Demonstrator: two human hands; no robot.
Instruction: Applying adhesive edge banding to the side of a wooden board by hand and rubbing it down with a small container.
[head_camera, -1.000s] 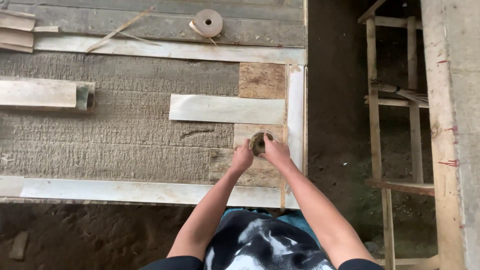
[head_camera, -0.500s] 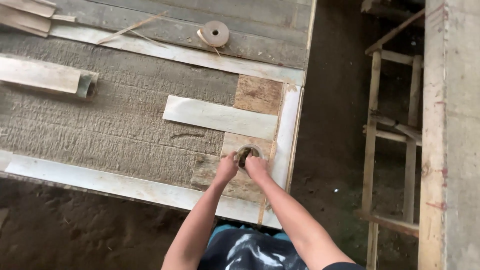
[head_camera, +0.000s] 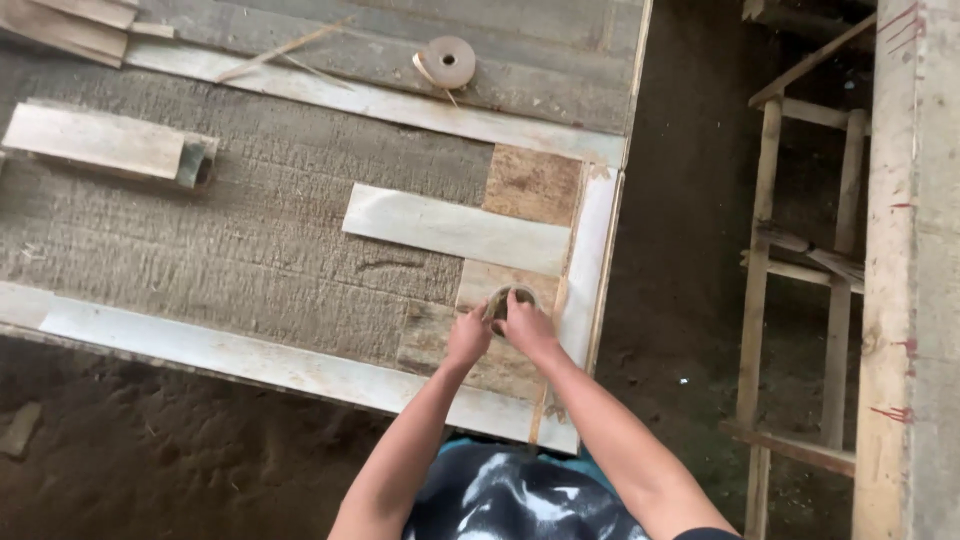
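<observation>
Both my hands meet over the near right corner of a large wooden panel (head_camera: 250, 250). My left hand (head_camera: 468, 336) and my right hand (head_camera: 526, 326) together grip a small roll of tape (head_camera: 510, 297). Under them lie pale and brown veneer patches (head_camera: 530, 185) set on the panel's grey surface. A long pale veneer strip (head_camera: 455, 229) lies just beyond my hands. A thin brown tape line runs down the panel's pale right border (head_camera: 588, 260) next to my right hand.
A second tape roll (head_camera: 448, 61) lies at the panel's far side. A pale wood block (head_camera: 105, 143) rests at the left, more boards (head_camera: 70, 20) at the far left corner. A wooden ladder-like frame (head_camera: 790, 270) and a post (head_camera: 910, 300) stand right, over dirt floor.
The view has swung, so the panel now looks tilted. My hands stay together on the small roll over the same corner, slightly nearer the border strip.
</observation>
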